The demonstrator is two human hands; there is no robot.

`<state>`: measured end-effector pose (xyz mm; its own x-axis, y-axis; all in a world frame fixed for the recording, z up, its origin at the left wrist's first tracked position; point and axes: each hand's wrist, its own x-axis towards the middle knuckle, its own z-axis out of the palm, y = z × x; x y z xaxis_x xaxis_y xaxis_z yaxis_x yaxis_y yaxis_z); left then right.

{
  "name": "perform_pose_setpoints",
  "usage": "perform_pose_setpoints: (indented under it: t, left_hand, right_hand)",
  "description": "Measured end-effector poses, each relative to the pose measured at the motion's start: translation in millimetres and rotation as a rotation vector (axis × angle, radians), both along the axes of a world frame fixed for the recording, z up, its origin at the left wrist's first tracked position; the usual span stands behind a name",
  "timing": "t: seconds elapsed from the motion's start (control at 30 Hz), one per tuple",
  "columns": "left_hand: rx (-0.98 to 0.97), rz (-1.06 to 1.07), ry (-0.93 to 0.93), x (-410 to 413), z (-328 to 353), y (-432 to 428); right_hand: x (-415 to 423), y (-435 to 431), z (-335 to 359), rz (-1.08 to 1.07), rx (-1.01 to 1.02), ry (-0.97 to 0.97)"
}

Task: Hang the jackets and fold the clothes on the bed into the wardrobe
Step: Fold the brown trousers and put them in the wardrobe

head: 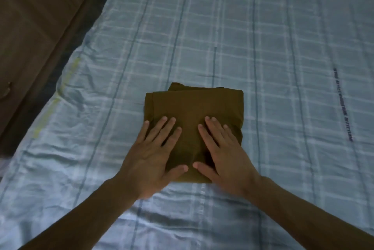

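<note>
A brown garment (194,106) lies folded into a rough square on the bed (263,47), which is covered by a pale blue checked sheet. My left hand (155,152) rests flat on the garment's near left part, fingers spread. On the near right part my right hand (222,152) lies flat in the same way. Both palms press down on the cloth; neither hand grips it. No jackets are in view.
A brown wooden wardrobe (34,26) stands along the left side of the bed, with a narrow dark gap of floor (60,71) between them. The sheet is wrinkled near the bed's left edge and around my arms.
</note>
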<state>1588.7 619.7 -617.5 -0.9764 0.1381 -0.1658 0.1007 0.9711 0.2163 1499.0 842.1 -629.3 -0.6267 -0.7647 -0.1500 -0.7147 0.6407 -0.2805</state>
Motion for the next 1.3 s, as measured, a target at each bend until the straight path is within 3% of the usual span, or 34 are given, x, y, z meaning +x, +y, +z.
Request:
perform_pose_setpoints:
  t: [0.1, 0.23, 0.37, 0.47, 0.6, 0.67, 0.83, 0.93, 1.0, 1.1, 1.17, 1.3]
  left_hand:
    - [0.002, -0.103, 0.019, 13.8, 1.9, 9.5]
    - [-0.023, -0.045, -0.004, 13.6, -3.6, 14.5]
    - [-0.014, -0.048, 0.162, 6.6, 0.3, 15.6]
    - [0.196, -0.045, 0.184, 0.2, 20.5, 3.7]
    - [0.505, 0.227, 0.097, -41.6, 54.0, -20.5]
    - [0.442, 0.289, 0.241, -67.0, 53.7, -25.0]
    - [-0.067, 0.287, 0.325, -102.8, 30.3, -18.0]
    - [-0.036, 0.032, 0.516, -90.5, 11.6, -3.0]
    - [0.013, -0.115, 0.473, -73.2, -2.8, 5.4]
    - [-0.008, -0.076, 0.354, -59.0, -16.7, 3.1]
    - [-0.011, -0.087, 0.292, -64.4, -21.0, -6.0]
    - [0.026, -0.077, 0.195, -93.2, -30.3, -18.0]
  right_hand:
    - [15.1, 8.3, 2.3, 0.101, 0.028, -0.044]
    - [23.7, 15.6, -2.5, 0.052, 0.006, -0.017]
    - [21.7, 10.8, -1.9, -0.011, -0.109, 0.091]
    - [5.6, 8.8, 20.7, -0.06, -0.196, 0.055]
    - [-51.0, -1.3, 56.4, -0.267, -0.365, -0.188]
    - [-78.8, -12.8, 59.9, -0.395, -0.465, -0.187]
    - [-95.1, -29.8, 34.4, -0.624, -0.419, -0.047]
    - [-77.8, -29.2, 27.2, -0.435, -0.534, 0.213]
    - [-63.9, -26.5, 18.9, -0.194, -0.564, 0.286]
    - [-47.5, -18.6, -0.8, 0.04, -0.246, 0.231]
    - [-53.8, -13.3, -12.1, 0.041, -0.099, 0.164]
    - [-83.9, -21.2, -21.9, -0.03, -0.1, 0.139]
